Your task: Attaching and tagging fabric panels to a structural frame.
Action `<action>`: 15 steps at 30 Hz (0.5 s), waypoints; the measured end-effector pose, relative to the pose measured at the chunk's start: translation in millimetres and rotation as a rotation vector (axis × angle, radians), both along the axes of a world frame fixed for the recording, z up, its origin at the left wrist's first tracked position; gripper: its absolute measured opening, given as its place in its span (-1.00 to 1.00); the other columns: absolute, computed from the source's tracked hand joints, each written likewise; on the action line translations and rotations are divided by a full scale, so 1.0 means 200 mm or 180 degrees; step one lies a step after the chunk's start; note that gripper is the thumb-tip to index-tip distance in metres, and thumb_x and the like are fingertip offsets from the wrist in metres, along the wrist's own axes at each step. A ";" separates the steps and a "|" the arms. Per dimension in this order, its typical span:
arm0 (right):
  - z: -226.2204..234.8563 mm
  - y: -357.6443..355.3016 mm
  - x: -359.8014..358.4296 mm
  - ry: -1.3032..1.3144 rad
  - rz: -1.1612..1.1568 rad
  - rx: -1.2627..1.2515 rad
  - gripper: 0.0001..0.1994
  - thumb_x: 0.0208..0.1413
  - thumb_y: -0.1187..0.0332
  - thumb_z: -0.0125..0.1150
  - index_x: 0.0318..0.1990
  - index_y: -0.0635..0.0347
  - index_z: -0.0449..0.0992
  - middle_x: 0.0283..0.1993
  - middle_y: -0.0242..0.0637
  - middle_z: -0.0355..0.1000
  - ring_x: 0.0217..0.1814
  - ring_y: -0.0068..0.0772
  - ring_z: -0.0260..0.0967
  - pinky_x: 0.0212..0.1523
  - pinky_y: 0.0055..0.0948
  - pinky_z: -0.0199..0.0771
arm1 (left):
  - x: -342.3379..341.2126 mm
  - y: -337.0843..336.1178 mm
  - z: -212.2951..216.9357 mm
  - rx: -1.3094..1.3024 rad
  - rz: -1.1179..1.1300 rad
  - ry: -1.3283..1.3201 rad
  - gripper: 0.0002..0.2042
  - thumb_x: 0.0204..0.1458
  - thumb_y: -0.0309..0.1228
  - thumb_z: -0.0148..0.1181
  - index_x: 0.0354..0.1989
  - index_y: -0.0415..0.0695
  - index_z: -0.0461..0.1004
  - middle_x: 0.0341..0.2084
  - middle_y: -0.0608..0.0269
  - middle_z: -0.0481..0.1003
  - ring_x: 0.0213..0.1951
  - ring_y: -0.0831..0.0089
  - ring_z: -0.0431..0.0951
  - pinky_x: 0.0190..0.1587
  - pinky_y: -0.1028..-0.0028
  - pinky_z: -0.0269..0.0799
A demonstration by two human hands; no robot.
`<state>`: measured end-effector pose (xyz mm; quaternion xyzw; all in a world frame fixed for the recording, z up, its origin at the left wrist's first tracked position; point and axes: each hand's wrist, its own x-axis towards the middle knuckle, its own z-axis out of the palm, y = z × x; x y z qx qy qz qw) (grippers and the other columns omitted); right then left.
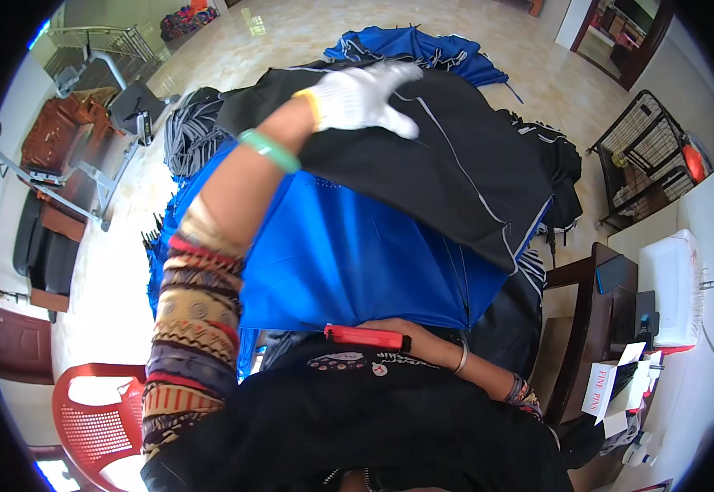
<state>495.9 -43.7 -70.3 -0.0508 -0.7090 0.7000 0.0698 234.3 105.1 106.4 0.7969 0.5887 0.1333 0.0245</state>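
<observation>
My left hand [365,97], in a white knit glove, stretches over a large black fabric panel [463,156] with pale piping. Its fingers are spread, and nothing shows in its grasp. Below the panel lies shiny blue fabric [341,254] with thin rib-like lines, much like an umbrella canopy; its near edge reaches my body. Close to my waist, my right hand [425,343] is bent around a red handheld tool [365,337] with a black end. Most of the right fingers are hidden behind the tool and the fabric.
More blue fabric [422,45] is heaped behind, with striped grey bundles [197,131] at left and black ones [550,160] at right. A red plastic chair [99,410] stands near left, exercise equipment [103,156] beyond. At right are a wire cage [644,156] and an open white box [611,385].
</observation>
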 end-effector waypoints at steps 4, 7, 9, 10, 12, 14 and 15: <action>-0.06 0.02 0.03 -0.0083 -0.0043 -0.0221 -0.65 0.09 0.39 0.15 0.03 0.29 0.42 -0.02 -0.13 0.46 0.08 -0.28 0.40 0.09 -0.41 0.29 | 0.06 0.25 -0.09 -0.1033 -0.0031 -0.0357 -0.38 -0.11 0.02 0.25 0.10 -0.09 0.39 0.04 0.04 0.44 0.11 0.13 0.40 0.15 0.32 0.27; -0.07 0.03 0.06 0.0102 -0.0196 -0.0489 -0.65 0.09 0.35 0.18 0.03 0.28 0.43 -0.03 -0.17 0.47 0.05 -0.33 0.41 0.07 -0.43 0.31 | -0.06 0.31 0.01 -0.0329 -0.0463 -0.0683 -0.58 -0.07 -0.01 0.19 -0.18 -0.07 0.59 -0.09 0.12 0.53 0.03 0.25 0.47 0.08 0.33 0.33; -0.05 0.03 0.06 0.0339 -0.0322 -0.0869 -0.64 0.09 0.31 0.22 0.02 0.28 0.45 -0.06 -0.22 0.49 0.00 -0.41 0.42 0.02 -0.45 0.34 | -0.41 0.39 0.13 0.0700 0.1941 -0.0141 -0.56 -0.06 0.04 0.13 -0.14 0.00 0.57 -0.09 0.07 0.52 -0.02 0.21 0.51 -0.01 0.27 0.40; -0.01 0.00 0.02 0.0399 -0.0063 -0.0893 -0.64 0.09 0.31 0.22 0.02 0.28 0.45 -0.06 -0.22 0.49 0.00 -0.41 0.42 0.02 -0.45 0.34 | -1.01 0.30 0.05 0.0903 0.1734 -0.3059 -0.66 0.09 -0.17 0.01 -0.11 -0.11 0.53 -0.16 0.13 0.57 -0.03 0.30 0.53 -0.02 0.42 0.38; 0.04 0.03 0.02 0.0092 -0.0279 -0.0932 -0.64 0.13 0.32 0.21 0.06 0.26 0.44 0.00 -0.25 0.48 0.05 -0.49 0.40 0.06 -0.48 0.34 | -1.25 0.15 0.07 0.1895 0.3279 -0.1384 -0.52 0.06 -0.11 0.03 0.07 -0.16 0.44 0.00 0.07 0.49 0.04 0.26 0.48 0.08 0.40 0.32; 0.05 0.09 0.03 -0.0071 -0.0531 -0.0981 -0.64 0.15 0.32 0.21 0.08 0.25 0.43 0.03 -0.27 0.47 0.08 -0.53 0.39 0.08 -0.50 0.34 | -1.09 0.01 -0.01 0.2279 0.3564 -0.0145 -0.53 -0.05 0.00 0.10 -0.01 0.02 0.50 -0.15 -0.11 0.52 -0.06 0.04 0.53 0.00 0.20 0.41; 0.05 0.09 0.02 -0.0117 -0.0608 -0.0914 -0.65 0.14 0.31 0.22 0.05 0.25 0.45 -0.02 -0.30 0.49 0.02 -0.55 0.41 0.02 -0.53 0.36 | -1.05 -0.16 0.00 0.1277 0.3497 0.0223 -0.53 -0.06 0.00 0.12 -0.02 0.01 0.51 -0.16 -0.08 0.53 -0.07 0.07 0.54 -0.01 0.21 0.42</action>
